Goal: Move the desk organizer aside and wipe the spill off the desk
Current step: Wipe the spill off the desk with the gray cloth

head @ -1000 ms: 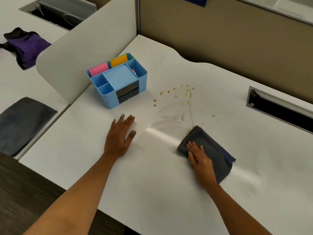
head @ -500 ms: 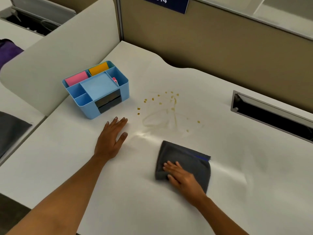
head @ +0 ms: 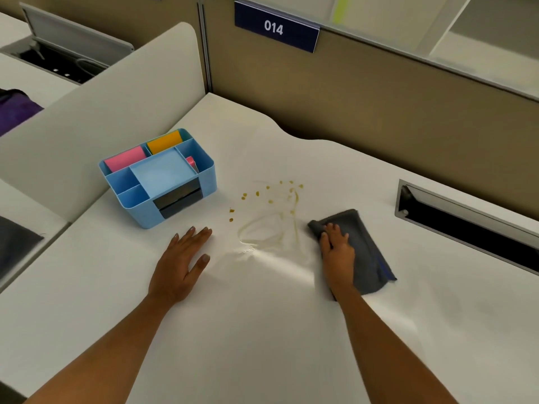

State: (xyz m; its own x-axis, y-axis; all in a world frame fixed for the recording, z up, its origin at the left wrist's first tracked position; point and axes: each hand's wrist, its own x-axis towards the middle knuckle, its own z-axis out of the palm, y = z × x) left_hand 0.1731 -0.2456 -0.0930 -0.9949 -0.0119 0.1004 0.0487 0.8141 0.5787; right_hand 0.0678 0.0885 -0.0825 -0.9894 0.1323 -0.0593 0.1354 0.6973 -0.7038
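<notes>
A light blue desk organizer [head: 163, 182] with pink and orange pads stands at the left of the white desk [head: 262, 330], against the side divider. A brownish spill [head: 271, 217] of drops and smeared rings lies in the middle of the desk. My left hand [head: 182, 260] rests flat on the desk, fingers apart, just in front of the organizer and left of the spill. My right hand [head: 338, 252] presses down on a folded dark grey cloth [head: 364, 252] just right of the spill.
A cable slot [head: 466, 225] is set into the desk at the right. A tan partition with a blue "014" sign [head: 275, 27] stands behind. A white divider [head: 87, 118] borders the left; the neighbouring desk holds a dark cloth [head: 14, 246] and purple fabric [head: 14, 112].
My right hand has slid the grey cloth from in front of the spill to its right side. My left hand has stayed flat on the desk. The camera view shifted.
</notes>
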